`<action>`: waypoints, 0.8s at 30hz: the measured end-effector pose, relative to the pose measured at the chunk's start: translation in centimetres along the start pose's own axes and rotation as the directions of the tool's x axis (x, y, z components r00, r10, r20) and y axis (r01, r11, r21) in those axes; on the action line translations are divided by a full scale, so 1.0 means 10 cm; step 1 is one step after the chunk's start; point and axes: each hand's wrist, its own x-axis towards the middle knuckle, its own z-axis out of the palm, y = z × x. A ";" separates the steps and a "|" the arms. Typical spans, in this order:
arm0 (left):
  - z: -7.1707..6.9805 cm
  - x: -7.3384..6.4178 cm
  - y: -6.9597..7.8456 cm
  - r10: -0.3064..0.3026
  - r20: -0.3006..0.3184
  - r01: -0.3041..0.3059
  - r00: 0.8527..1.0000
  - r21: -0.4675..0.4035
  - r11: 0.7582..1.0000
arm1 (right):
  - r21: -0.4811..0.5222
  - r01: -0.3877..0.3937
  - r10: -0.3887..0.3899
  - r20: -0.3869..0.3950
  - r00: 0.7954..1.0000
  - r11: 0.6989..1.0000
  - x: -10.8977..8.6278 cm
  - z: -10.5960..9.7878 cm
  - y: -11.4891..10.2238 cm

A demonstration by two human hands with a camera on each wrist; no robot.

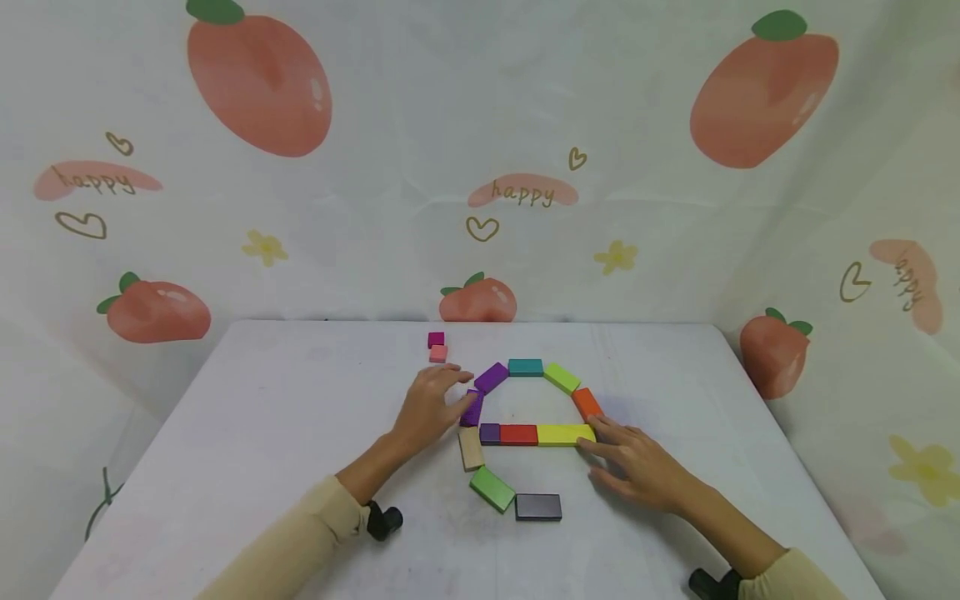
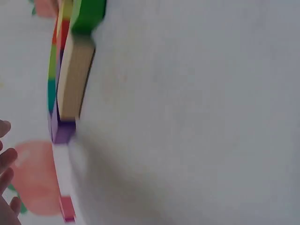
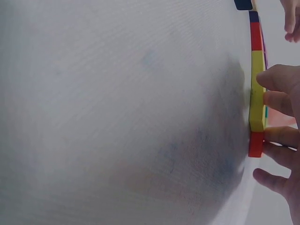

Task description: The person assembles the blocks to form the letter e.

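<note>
Several coloured blocks form a curved outline with a row across it. My left hand [image 1: 423,408] is at the curve's left side, its thumb tip at the lower purple block [image 1: 472,410] and its other fingers near the upper purple block [image 1: 492,378]. My right hand [image 1: 647,468] rests at the right end of the row, fingertips on the yellow block [image 1: 562,435] and beside the orange block [image 1: 587,404]. In the right wrist view its fingers [image 3: 280,102] lie loosely spread along the yellow block. A red block [image 1: 518,435] and a dark purple block [image 1: 490,433] continue the row leftward.
A teal block [image 1: 525,367] and a lime block [image 1: 562,377] top the curve. Below the left hand run a wooden block [image 1: 472,448], a green block [image 1: 492,488] and a grey block [image 1: 537,507]. Pink [image 1: 438,354] and magenta [image 1: 436,339] blocks lie farther back on the white table [image 1: 300,400].
</note>
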 end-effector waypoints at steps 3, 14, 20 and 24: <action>-0.05 0.08 -0.18 -0.047 -0.023 0.047 0.999 0.036 0.998 | -0.009 0.007 -0.007 -0.006 1.000 1.000 0.00 0.01 0.00; -0.11 0.20 -0.56 -0.274 0.269 0.197 0.923 0.280 0.939 | 0.003 0.027 -0.027 -0.017 0.999 1.000 0.00 0.01 0.01; -0.12 0.14 -0.61 -0.323 0.392 0.163 0.862 0.389 0.907 | 0.010 0.027 -0.026 -0.012 1.000 1.000 -0.01 0.02 0.01; -0.15 0.09 -0.61 -0.278 0.379 0.117 0.883 0.394 0.912 | 0.010 0.018 -0.018 -0.008 1.000 1.000 -0.01 0.01 0.01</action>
